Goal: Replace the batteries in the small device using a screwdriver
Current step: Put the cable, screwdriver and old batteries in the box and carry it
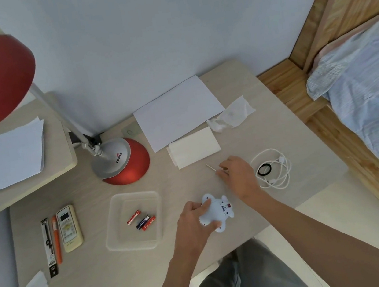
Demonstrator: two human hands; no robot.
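A small pale-blue bear-shaped device lies back-up on the table, showing a battery cover and a red switch. My left hand grips its left side with thumb and fingers. My right hand rests farther back on the table, fingers closed around a thin screwdriver whose metal shaft pokes out to the left. Three batteries, two red and one dark blue, lie in a clear plastic tray left of the device.
A red desk lamp stands at the back left. White paper sheets and tissues lie behind. A white cable with a black ring sits right. A remote, pens and a bed's edge flank the table.
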